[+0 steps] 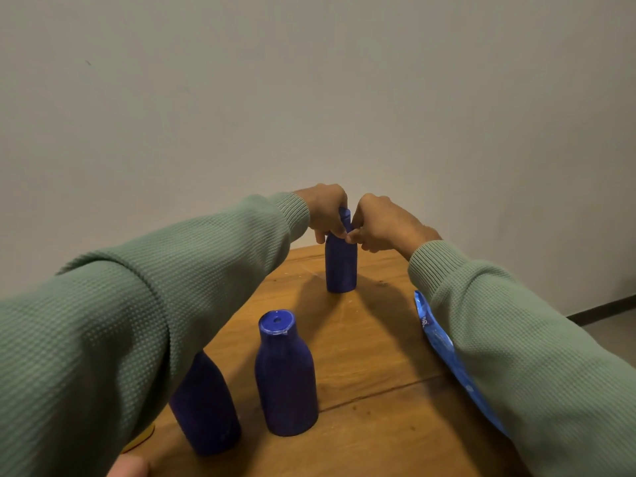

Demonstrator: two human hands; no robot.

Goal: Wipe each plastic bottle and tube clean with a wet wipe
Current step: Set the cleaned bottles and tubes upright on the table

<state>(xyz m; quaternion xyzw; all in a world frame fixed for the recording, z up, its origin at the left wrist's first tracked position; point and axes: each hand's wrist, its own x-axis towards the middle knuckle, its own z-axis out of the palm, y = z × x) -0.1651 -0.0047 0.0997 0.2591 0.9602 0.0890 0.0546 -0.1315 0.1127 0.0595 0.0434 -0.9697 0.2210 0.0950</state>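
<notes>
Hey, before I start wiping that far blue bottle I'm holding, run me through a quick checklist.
1. The far dark blue plastic bottle stands upright on the wooden table: ok.
2. The left hand grips its neck: ok.
3. The right hand pinches its neck: ok.
4. A wet wipe in either hand: cannot tell.
5. The blue wet wipe packet lies close, under the right sleeve: ok.
6. The middle dark blue plastic bottle and the near-left dark blue plastic bottle stand apart from it: ok.

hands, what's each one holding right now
Left hand grips the far blue bottle near its cap.
Right hand pinches the same bottle's neck.
</notes>
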